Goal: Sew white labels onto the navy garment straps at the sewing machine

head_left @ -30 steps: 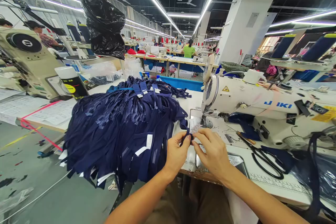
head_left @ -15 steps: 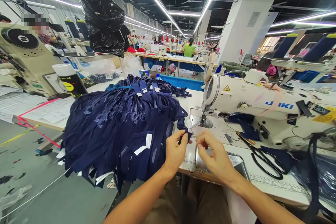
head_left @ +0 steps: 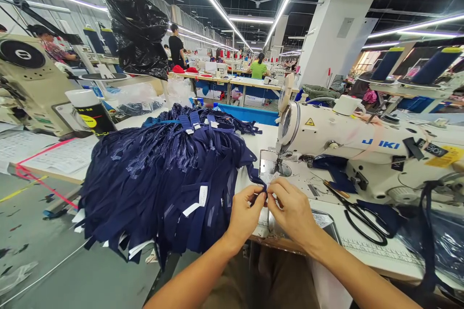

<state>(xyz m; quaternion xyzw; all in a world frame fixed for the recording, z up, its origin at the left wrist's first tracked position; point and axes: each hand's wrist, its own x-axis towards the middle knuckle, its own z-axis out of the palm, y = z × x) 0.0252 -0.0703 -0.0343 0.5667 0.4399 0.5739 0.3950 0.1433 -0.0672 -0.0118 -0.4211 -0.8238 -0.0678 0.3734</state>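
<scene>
At the navy strap, your right hand has come back against your left hand, which pinches its end; whether the right grips too, I can't tell. The strap hangs between the navy pile and sewing machine.

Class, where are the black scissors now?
In the head view, right of the right hand, the scissors lie on the table by the sewing machine.

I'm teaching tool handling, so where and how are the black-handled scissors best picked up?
Probably by the black handle loops, with the right hand coming from the near side: the scissors lie with those loops toward the person, offering a natural grip, while the blades point away.
</scene>
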